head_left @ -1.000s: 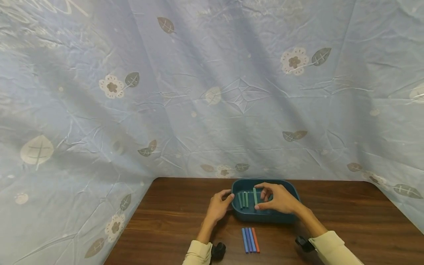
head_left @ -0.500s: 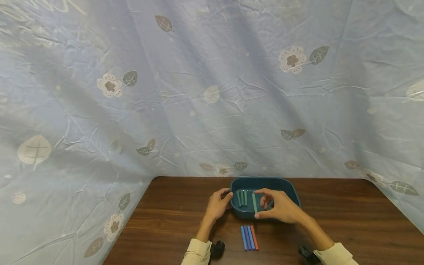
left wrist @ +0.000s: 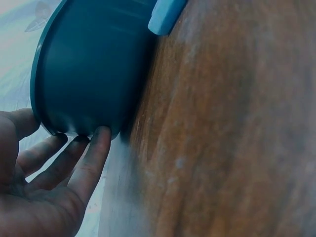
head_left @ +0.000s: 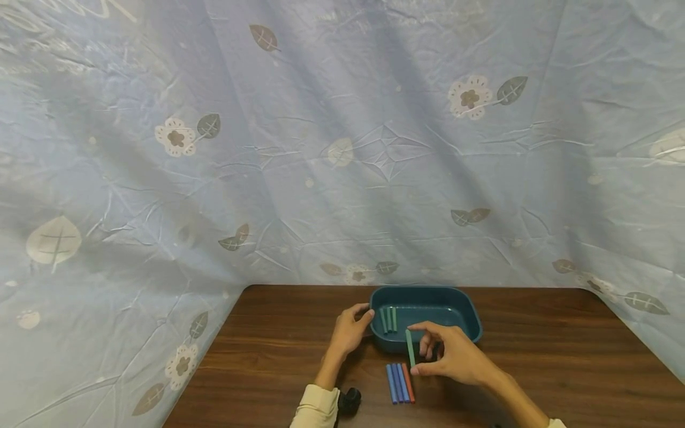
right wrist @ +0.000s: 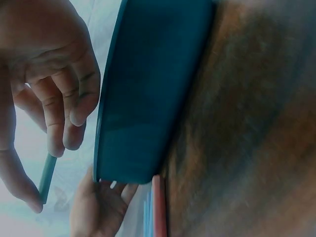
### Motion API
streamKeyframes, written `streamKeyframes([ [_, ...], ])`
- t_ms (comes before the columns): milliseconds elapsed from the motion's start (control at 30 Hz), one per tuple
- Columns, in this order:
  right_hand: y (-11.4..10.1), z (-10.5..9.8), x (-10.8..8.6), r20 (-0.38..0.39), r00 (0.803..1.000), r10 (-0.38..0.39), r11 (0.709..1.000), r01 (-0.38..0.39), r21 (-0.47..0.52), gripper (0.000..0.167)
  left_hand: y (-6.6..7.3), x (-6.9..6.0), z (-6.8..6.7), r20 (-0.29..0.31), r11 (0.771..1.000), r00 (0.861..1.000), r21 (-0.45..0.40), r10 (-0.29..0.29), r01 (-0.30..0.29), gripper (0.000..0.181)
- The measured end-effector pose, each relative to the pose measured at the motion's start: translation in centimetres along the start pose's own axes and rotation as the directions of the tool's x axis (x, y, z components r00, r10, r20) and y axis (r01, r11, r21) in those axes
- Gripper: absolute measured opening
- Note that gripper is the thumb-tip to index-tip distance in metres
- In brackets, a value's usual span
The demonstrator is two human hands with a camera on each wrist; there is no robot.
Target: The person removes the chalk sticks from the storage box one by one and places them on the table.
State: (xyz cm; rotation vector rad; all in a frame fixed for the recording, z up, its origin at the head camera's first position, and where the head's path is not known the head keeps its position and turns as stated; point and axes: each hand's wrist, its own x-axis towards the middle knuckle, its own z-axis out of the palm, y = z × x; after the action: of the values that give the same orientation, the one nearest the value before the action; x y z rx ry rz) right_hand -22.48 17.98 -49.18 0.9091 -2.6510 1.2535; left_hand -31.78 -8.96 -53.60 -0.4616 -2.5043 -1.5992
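Observation:
My right hand [head_left: 455, 355] pinches a green stick [head_left: 410, 349] lengthwise, thumb at its near end and index finger at its far end. The stick is over the near rim of a dark teal tub [head_left: 436, 343], just above the row on the table. Against the tub's left end, my left hand [head_left: 349, 330] rests its thumb and fairly straight fingertips, also seen in the left wrist view on the tub's outer wall [left wrist: 94, 74]. Inside the tub at the left lie several more green sticks [head_left: 389, 320]. In front of it, blue sticks [head_left: 396, 383] and a red stick [head_left: 408, 383] lie side by side.
The brown wooden table [head_left: 267, 351] reaches back to a patterned pale blue sheet [head_left: 321, 178] hanging behind it. A black wrist device [head_left: 350, 402] sits by my left cuff. The tub walls rise between its inside and the row of sticks.
My right hand has drawn the green stick from inside the tub toward me, across the near rim. The left hand has stayed at the tub's left end.

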Motion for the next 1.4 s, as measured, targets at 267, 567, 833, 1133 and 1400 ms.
streamKeyframes([
  [267, -0.1, 0.7, -1.2, 0.06, 0.998, 0.002, 0.999, -0.004, 0.043, 0.07, 0.0, -0.1, -0.1, 0.012, 1.0, 1.0, -0.025, 0.0, 0.001, 0.041],
  [567, 0.8, 1.5, -1.9, 0.138, 0.99, 0.027, 0.998, -0.036, 0.059, 0.074, -0.1, 0.0, 0.0, 0.015, 0.999, 1.0, -0.031, -0.016, 0.016, 0.041],
  [833, 1.7, 1.9, -2.0, 0.185, 0.981, 0.056, 0.996, -0.067, 0.053, 0.074, 0.0, -0.1, 0.0, 0.018, 1.0, 1.0, -0.018, -0.019, 0.019, 0.041],
  [1133, 2.0, 2.0, -1.4, 0.204, 0.975, 0.082, 0.997, -0.083, -0.003, 0.073, 0.1, 0.0, -0.1, 0.012, 0.999, 1.0, -0.033, -0.023, 0.024, 0.041],
  [1400, 2.1, 2.0, -1.1, 0.252, 0.96, 0.121, 0.992, -0.121, -0.015, 0.073, 0.1, 0.0, 0.0, 0.013, 0.999, 0.999, -0.024, -0.03, 0.031, 0.041],
])
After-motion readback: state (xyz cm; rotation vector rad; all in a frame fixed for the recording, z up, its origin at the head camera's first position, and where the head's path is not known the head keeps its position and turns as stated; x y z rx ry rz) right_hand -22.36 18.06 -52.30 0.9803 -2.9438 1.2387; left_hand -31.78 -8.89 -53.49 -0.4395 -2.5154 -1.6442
